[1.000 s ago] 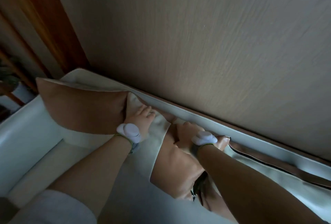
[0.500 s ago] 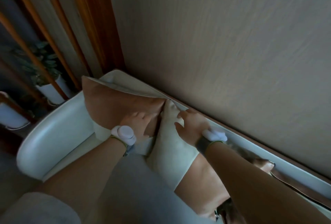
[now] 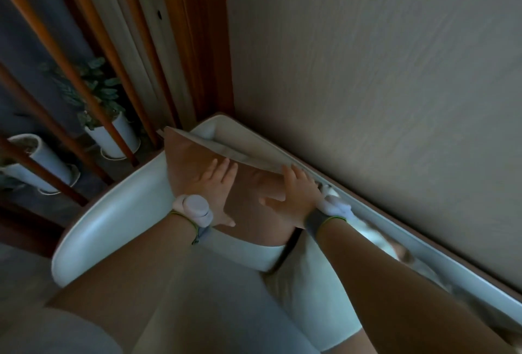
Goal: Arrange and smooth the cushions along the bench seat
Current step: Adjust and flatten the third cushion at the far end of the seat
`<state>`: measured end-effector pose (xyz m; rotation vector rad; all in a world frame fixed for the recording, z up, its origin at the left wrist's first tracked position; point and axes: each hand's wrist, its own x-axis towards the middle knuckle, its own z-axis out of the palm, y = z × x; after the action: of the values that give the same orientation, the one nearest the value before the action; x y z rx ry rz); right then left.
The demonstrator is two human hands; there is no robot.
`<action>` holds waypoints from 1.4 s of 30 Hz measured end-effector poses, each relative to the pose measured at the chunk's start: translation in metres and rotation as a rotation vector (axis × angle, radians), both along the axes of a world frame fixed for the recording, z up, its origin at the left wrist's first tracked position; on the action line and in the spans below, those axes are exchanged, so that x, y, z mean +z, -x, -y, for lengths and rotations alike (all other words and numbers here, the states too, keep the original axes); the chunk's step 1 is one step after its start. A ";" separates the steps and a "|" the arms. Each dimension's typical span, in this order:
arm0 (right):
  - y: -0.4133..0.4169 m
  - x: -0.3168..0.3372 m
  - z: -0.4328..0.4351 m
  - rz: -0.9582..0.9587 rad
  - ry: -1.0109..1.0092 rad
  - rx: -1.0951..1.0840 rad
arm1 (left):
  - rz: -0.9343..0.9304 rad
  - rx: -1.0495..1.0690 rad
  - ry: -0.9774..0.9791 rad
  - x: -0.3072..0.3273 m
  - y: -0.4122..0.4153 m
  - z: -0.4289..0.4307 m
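Cushions first: we have the brown cushion (image 3: 197, 161) propped in the bench's end corner against the white armrest (image 3: 113, 218), with a cream cushion (image 3: 310, 291) overlapping its lower edge. Our left hand (image 3: 211, 187) lies flat on its face, grip spread; our right hand (image 3: 293, 198) cups the top edge, grip loosely curled, pinching nothing. Pressing too hard could tip it behind the seat or slide the cream one off. Beyond, two white pots: one (image 3: 113, 136) holds a leafy plant (image 3: 93, 90), the other (image 3: 34, 161) looks nearly bare.

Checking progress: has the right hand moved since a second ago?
Yes. The right hand left the lower cushion and went up-left onto the brown cushion by the armrest.
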<state>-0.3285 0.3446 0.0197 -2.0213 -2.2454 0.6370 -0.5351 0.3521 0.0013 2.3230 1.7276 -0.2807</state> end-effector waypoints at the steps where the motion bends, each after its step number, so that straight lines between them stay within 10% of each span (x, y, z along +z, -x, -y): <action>1: 0.001 -0.003 -0.002 0.023 0.012 -0.005 | -0.004 -0.005 -0.003 0.000 0.000 -0.002; 19: 0.003 -0.079 -0.067 0.157 0.127 -0.003 | -0.114 -0.054 0.186 -0.028 0.012 -0.105; 42: 0.012 -0.079 -0.046 0.139 -0.032 0.148 | -0.129 -0.061 -0.117 -0.040 0.024 -0.035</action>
<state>-0.3402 0.3911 -0.0590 -1.9560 -2.4848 0.4805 -0.5596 0.3871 -0.0385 2.4943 1.7791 -0.3565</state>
